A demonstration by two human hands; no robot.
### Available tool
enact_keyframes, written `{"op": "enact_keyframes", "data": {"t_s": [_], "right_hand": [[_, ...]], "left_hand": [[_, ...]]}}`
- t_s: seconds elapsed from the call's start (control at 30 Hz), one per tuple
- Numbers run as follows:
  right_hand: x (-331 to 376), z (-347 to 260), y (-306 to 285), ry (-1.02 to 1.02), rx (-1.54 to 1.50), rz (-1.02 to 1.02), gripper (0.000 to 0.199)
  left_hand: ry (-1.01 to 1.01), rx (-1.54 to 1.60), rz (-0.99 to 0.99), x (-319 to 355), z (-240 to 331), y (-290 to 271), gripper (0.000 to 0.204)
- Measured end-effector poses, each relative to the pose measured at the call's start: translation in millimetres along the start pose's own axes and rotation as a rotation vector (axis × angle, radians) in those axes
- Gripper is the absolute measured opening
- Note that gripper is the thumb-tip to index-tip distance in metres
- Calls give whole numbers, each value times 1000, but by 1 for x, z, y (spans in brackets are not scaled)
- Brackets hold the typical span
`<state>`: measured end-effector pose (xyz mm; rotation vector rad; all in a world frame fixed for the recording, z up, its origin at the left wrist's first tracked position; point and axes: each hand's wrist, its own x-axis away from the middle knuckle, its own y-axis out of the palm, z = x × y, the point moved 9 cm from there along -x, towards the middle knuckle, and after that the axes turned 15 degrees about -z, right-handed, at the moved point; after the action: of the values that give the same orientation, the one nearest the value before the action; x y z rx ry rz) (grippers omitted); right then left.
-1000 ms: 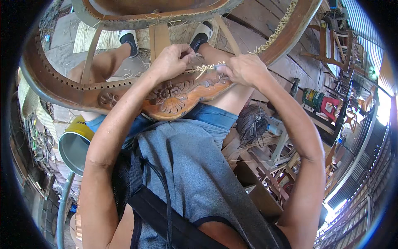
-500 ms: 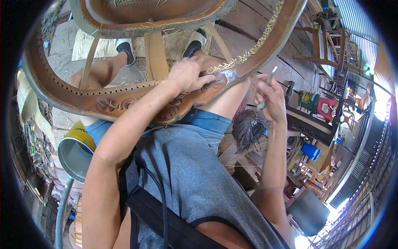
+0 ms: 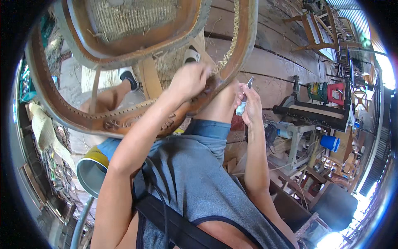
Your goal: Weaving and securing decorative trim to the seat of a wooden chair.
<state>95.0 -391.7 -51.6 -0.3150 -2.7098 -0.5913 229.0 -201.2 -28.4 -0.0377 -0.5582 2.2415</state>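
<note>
Across my lap lies a carved wooden chair frame [image 3: 137, 120], with a row of small holes along its rim. Woven cane strands [image 3: 230, 49] edge its right side. My left hand [image 3: 188, 84] is curled closed over the frame where the carving meets the cane; its fingertips are blurred, and whatever they hold is hidden. Beside my knee, apart from the frame, my right hand [image 3: 251, 103] grips a small knife [image 3: 250, 83] with its pointed metal blade upward and a pale handle in the palm.
A second oval frame part [image 3: 141, 62] with a woven panel is beyond. A yellow can [image 3: 92, 172] stands at my left. On the right are a blue bucket [image 3: 330, 143], a red container [image 3: 335, 92], a dark bench [image 3: 311, 116] and a wooden chair [image 3: 315, 31]. Plank flooring runs beneath.
My view has turned, so the frame sits further left and lower. My left hand has moved from lying on the carving to curled near the cane. In the right, the knife's blade now points up.
</note>
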Motion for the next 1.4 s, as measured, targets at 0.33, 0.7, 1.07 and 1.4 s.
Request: {"op": "enact_keyframes", "data": {"t_s": [0.33,0.7,1.07,1.4], "right_hand": [[-70,-38,18,-2,168,-166,41],[-72,-37,23,70,171,-219,61],[-22,-144,96,-225,246,-281,44],[-83,-194,177,-279,105,-318,46]], "left_hand": [[-424,-351,-407,97,-106,3,87],[-785,-615,-263,179,-100,-53,81],[-814,-558,-451,231,19,-135,79],[-421,-201,75,181,158,-285,69]]}}
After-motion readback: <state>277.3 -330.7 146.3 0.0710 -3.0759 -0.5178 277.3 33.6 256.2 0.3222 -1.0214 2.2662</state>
